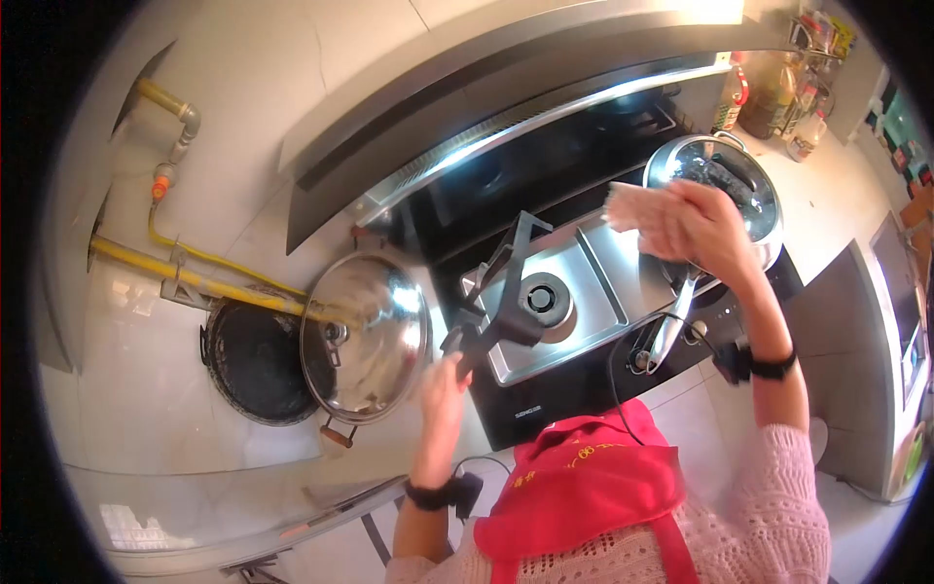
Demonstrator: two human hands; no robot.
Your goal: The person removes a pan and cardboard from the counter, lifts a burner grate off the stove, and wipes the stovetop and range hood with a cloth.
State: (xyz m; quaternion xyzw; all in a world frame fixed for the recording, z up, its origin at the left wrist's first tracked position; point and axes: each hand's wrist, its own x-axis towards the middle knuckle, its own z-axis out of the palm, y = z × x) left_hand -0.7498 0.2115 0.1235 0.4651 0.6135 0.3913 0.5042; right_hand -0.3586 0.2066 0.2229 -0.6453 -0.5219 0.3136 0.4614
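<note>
My left hand (445,394) is closed on one arm of a black pot support (514,316), which is raised and tilted over the left side of the gas stove (530,414). Beneath it, the round burner (548,300) sits in a shiny metal drip tray (605,310). My right hand (715,234) holds a pale, crumpled cloth (642,209) above the stove's right side. Just behind that hand, a pan with a glass lid (759,185) rests on the right burner, its handle (671,326) pointing toward me.
On the left counter are a large steel wok (375,375) and a dark round pan (258,360). A yellow gas pipe (219,284) runs behind them. The range hood (389,146) overhangs the stove. Bottles (769,95) stand at the back right.
</note>
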